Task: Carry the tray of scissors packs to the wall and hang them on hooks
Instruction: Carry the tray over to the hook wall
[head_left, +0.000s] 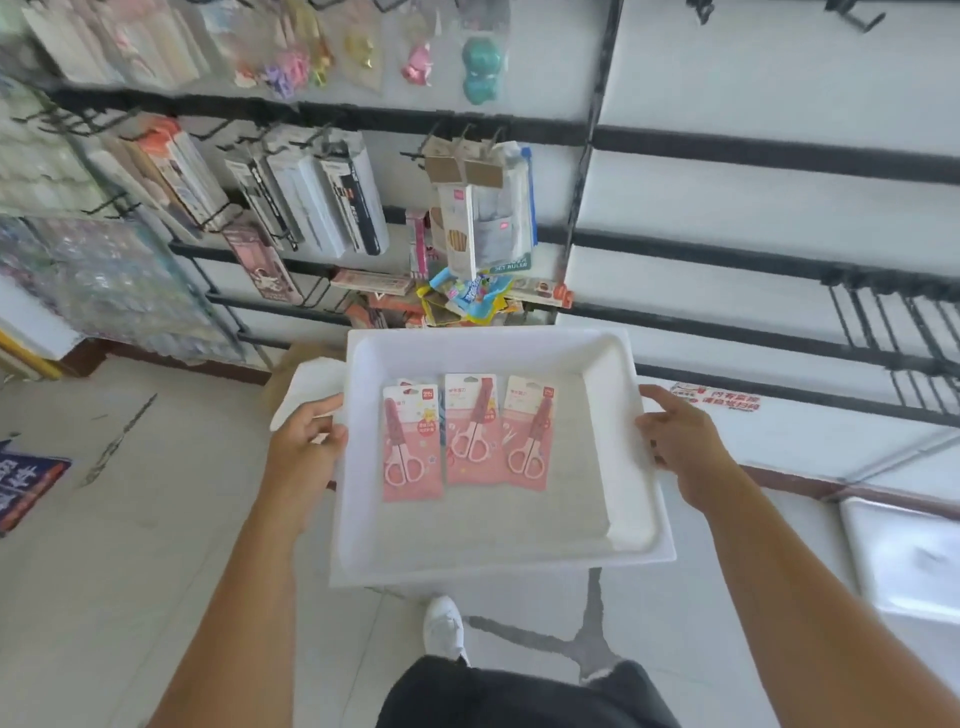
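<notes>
Fingers (332, 402) of the left hand (306, 441) and right hand (680, 441) clamp opposite rims of the white tray (467, 545), where three pink scissors packs (470, 431) lie side by side, before the wall's hooks (441, 140).

Bare forearms, dark trousers (524, 696), white shoe (442, 626)
</notes>
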